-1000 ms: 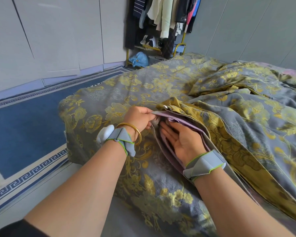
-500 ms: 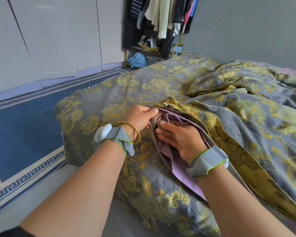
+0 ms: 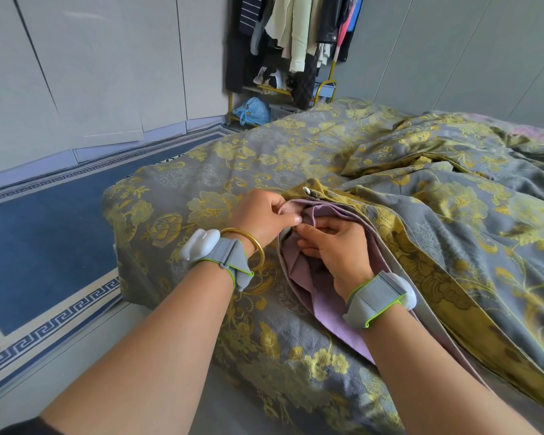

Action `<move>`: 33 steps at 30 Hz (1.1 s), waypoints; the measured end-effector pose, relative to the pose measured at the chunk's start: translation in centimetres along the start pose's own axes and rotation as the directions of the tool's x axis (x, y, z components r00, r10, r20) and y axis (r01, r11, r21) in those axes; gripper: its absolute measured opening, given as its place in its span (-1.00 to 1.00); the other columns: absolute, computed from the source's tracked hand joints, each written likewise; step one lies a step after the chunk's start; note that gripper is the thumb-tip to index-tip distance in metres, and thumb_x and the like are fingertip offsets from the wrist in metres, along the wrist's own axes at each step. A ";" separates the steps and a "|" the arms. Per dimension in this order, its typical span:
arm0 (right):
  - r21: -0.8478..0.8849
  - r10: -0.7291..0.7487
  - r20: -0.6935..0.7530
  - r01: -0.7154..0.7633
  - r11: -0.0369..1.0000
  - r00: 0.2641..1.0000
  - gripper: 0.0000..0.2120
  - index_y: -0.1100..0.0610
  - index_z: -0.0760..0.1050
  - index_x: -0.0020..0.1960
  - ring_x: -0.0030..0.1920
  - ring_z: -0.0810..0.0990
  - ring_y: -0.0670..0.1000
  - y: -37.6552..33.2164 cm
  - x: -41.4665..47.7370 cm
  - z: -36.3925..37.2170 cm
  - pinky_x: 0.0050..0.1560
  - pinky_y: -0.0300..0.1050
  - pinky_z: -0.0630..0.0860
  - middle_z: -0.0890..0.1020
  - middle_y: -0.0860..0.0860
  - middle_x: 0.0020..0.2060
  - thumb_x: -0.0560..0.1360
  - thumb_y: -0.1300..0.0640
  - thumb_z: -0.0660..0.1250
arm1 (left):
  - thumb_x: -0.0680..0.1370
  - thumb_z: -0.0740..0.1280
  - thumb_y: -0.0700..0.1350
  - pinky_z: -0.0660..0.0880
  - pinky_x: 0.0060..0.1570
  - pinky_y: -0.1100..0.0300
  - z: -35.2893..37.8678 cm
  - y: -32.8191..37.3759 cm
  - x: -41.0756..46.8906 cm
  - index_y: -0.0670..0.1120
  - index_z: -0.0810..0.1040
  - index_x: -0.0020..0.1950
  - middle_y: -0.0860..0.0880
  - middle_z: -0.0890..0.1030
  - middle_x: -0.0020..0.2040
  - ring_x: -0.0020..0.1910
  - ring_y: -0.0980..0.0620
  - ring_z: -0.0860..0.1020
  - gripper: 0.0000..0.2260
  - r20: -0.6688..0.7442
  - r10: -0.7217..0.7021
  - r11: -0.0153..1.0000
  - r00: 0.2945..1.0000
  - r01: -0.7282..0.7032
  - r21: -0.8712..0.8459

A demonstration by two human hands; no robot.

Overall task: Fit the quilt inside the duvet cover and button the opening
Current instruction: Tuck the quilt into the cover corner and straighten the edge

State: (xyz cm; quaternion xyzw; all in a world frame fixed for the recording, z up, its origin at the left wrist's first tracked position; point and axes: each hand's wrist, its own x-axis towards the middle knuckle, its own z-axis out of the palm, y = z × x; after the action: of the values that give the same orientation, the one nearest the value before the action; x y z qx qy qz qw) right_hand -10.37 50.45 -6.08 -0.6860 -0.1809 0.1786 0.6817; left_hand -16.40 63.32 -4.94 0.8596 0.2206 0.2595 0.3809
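Note:
A grey duvet cover (image 3: 201, 189) with yellow flowers lies over the bed. Its opening runs along the near side, and the lilac quilt (image 3: 330, 309) shows inside it. My left hand (image 3: 261, 216) pinches the lower edge of the opening between thumb and fingers. My right hand (image 3: 336, 246) lies in the opening, fingertips pinched on the cover's edge right against my left thumb. A white button (image 3: 307, 191) sits on the yellow inner hem just beyond my hands. Both wrists wear grey straps.
A blue rug (image 3: 41, 246) with a key-pattern border covers the floor to the left of the bed. A clothes rack (image 3: 296, 42) with hanging garments and a light blue bag (image 3: 253, 111) stands at the far corner. Crumpled cover fabric (image 3: 453, 183) piles up on the right.
My right hand turned from palm up and flat inside the opening to palm down, its fingertips now pinched against my left thumb. More lilac quilt shows near my right wrist.

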 end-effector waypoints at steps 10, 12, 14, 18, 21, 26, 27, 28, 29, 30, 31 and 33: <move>0.138 0.029 0.004 -0.030 0.990 1.000 -0.96 0.26 0.59 -0.13 -0.42 0.66 -0.07 -0.2 0.1 -0.3 -0.31 -0.24 0.62 0.66 0.09 -0.33 0.48 0.36 0.39 | 0.54 0.27 0.16 0.40 -0.36 0.18 0.1 0.6 0.0 -0.24 0.60 -0.27 -0.10 0.53 -0.43 -0.46 -0.05 0.49 -0.53 0.051 -0.193 0.937 0.980 0.200 -0.288; 0.151 0.033 0.015 -0.035 0.988 0.999 -0.96 0.28 0.59 -0.10 -0.40 0.67 -0.06 -0.2 0.1 -0.4 -0.28 -0.23 0.62 0.66 0.10 -0.32 0.49 0.37 0.38 | 0.56 0.27 0.05 0.46 -0.35 0.23 0.3 0.4 0.0 -0.16 0.61 -0.24 -0.07 0.59 -0.37 -0.46 0.06 0.54 -0.67 0.075 -0.248 0.893 0.966 0.258 -0.370; 0.144 0.036 0.021 -0.039 0.989 0.999 -0.95 0.28 0.59 -0.09 -0.40 0.67 -0.06 -0.1 0.1 -0.5 -0.28 -0.23 0.62 0.66 0.10 -0.31 0.49 0.37 0.37 | 0.52 0.35 -0.12 0.46 -0.28 0.23 0.6 0.0 0.0 -0.10 0.63 -0.18 -0.03 0.58 -0.35 -0.39 0.09 0.52 -0.88 0.061 -0.167 0.948 0.984 0.177 -0.264; 0.086 0.029 0.006 -0.030 0.996 1.000 -0.92 0.23 0.61 -0.12 -0.40 0.66 -0.06 0.0 0.0 -0.5 -0.31 -0.23 0.61 0.66 0.12 -0.30 0.50 0.35 0.36 | 0.42 0.42 -0.17 0.48 -0.19 0.18 1.0 -0.1 -0.1 -0.01 0.61 -0.21 0.04 0.61 -0.29 -0.28 0.06 0.54 -0.94 0.011 -0.019 0.996 1.000 0.020 -0.091; 0.045 0.056 0.000 -0.056 0.997 0.998 -0.89 0.13 0.62 -0.15 -0.34 0.68 -0.03 -0.4 -0.1 -0.4 -0.30 -0.21 0.60 0.67 0.07 -0.29 0.52 0.23 0.36 | 0.44 0.39 -0.16 0.45 -0.20 0.23 0.8 0.4 -0.3 0.00 0.56 -0.24 0.05 0.59 -0.28 -0.24 0.03 0.56 -0.92 -0.033 0.009 1.000 0.999 -0.009 0.006; -0.106 0.028 0.062 -0.021 0.994 0.998 -0.68 0.13 0.67 -0.07 -0.26 0.70 0.00 -0.8 -0.4 -0.2 -0.27 -0.17 0.55 0.72 0.06 -0.21 0.40 -0.13 0.48 | 0.43 0.37 -0.13 0.35 -0.27 0.20 0.9 1.1 -0.9 -0.05 0.52 -0.19 0.03 0.56 -0.27 -0.22 -0.05 0.53 -0.96 -0.069 0.037 0.983 0.997 -0.024 0.182; -0.123 0.007 0.037 -0.003 0.992 0.999 -0.68 0.14 0.67 -0.10 -0.26 0.71 0.02 -0.8 -0.5 -0.2 -0.28 -0.17 0.55 0.72 0.06 -0.23 0.39 -0.13 0.49 | 0.44 0.36 -0.13 0.37 -0.28 0.18 1.1 1.3 -1.0 -0.07 0.52 -0.19 0.02 0.56 -0.27 -0.22 -0.06 0.53 -0.95 -0.064 0.069 0.979 0.996 -0.055 0.198; -0.138 -0.017 0.001 0.017 0.990 1.000 -0.72 0.13 0.67 -0.16 -0.26 0.71 0.04 -0.7 -0.4 -0.2 -0.28 -0.16 0.56 0.72 0.06 -0.27 0.40 -0.10 0.50 | 0.44 0.36 -0.12 0.42 -0.27 0.15 1.3 1.4 -1.1 -0.07 0.51 -0.20 0.01 0.57 -0.27 -0.21 -0.07 0.55 -0.94 -0.059 0.096 0.976 0.994 -0.083 0.202; -0.154 -0.036 -0.044 0.029 0.988 0.998 -0.78 0.12 0.66 -0.22 -0.25 0.72 0.07 -0.5 -0.3 -0.2 -0.27 -0.13 0.57 0.71 0.07 -0.31 0.43 -0.04 0.48 | 0.45 0.36 -0.11 0.48 -0.25 0.12 1.4 1.5 -1.2 -0.05 0.51 -0.22 0.02 0.57 -0.26 -0.20 -0.06 0.56 -0.93 -0.055 0.111 0.976 0.992 -0.098 0.196; -0.181 -0.057 -0.083 0.041 0.983 0.995 -0.82 0.10 0.65 -0.27 -0.25 0.72 0.10 -0.4 -0.1 -0.3 -0.25 -0.07 0.59 0.71 0.08 -0.33 0.46 0.04 0.45 | 0.44 0.37 -0.11 0.51 -0.21 0.11 1.5 1.6 -1.2 -0.03 0.52 -0.23 0.04 0.58 -0.25 -0.20 -0.04 0.57 -0.93 -0.052 0.118 0.976 0.992 -0.106 0.189; -0.213 -0.074 -0.112 0.048 0.976 0.991 -0.81 0.10 0.64 -0.30 -0.24 0.71 0.13 -0.1 0.2 -0.3 -0.21 0.00 0.60 0.70 0.09 -0.35 0.47 0.10 0.41 | 0.44 0.38 -0.11 0.53 -0.18 0.10 1.6 1.6 -1.3 -0.01 0.53 -0.23 0.06 0.58 -0.24 -0.19 -0.02 0.57 -0.93 -0.048 0.125 0.975 0.991 -0.114 0.191; -0.251 -0.091 -0.144 0.052 0.966 0.985 -0.79 0.12 0.65 -0.33 -0.26 0.71 0.15 0.2 0.4 -0.4 -0.18 0.10 0.61 0.70 0.10 -0.37 0.46 0.16 0.35 | 0.44 0.38 -0.11 0.54 -0.16 0.07 1.8 1.4 -1.2 -0.02 0.55 -0.22 0.07 0.58 -0.24 -0.20 -0.01 0.56 -0.95 -0.053 0.148 0.969 0.988 -0.134 0.209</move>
State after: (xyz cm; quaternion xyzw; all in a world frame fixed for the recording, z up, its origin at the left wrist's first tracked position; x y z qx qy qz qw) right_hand -9.83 50.32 -6.23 -0.7702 -0.1731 0.0762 0.6091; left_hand -15.98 60.74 -5.22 0.8985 0.1973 0.2908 0.2632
